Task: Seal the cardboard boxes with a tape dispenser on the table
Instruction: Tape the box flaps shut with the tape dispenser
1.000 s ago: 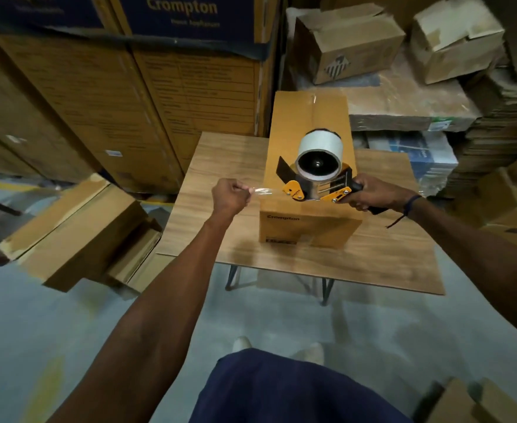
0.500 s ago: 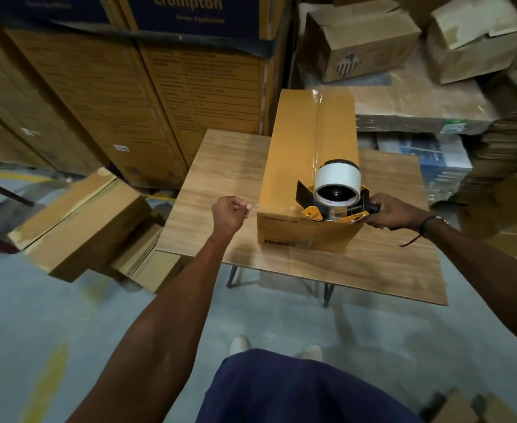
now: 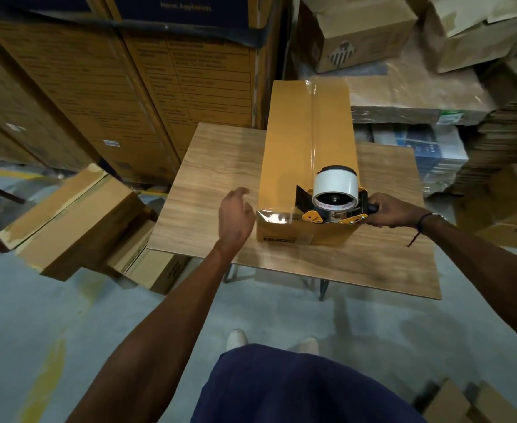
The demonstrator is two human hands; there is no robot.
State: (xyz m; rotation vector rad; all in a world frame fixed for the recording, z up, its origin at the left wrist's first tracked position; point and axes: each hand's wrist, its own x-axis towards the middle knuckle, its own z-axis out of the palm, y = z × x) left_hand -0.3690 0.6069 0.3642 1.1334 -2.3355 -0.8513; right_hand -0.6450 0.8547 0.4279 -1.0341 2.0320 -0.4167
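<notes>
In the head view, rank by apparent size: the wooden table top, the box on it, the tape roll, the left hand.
1. Table top
2. Box
3. Tape roll and left hand: look alike, so unranked; differing nearness to the camera adds doubt.

A wood-grain table (image 3: 220, 190) on dark metal legs stands on a grey concrete floor (image 3: 52, 325). One long cardboard box (image 3: 290, 141) lies lengthwise on it; its printed label is seemingly blurred.
</notes>
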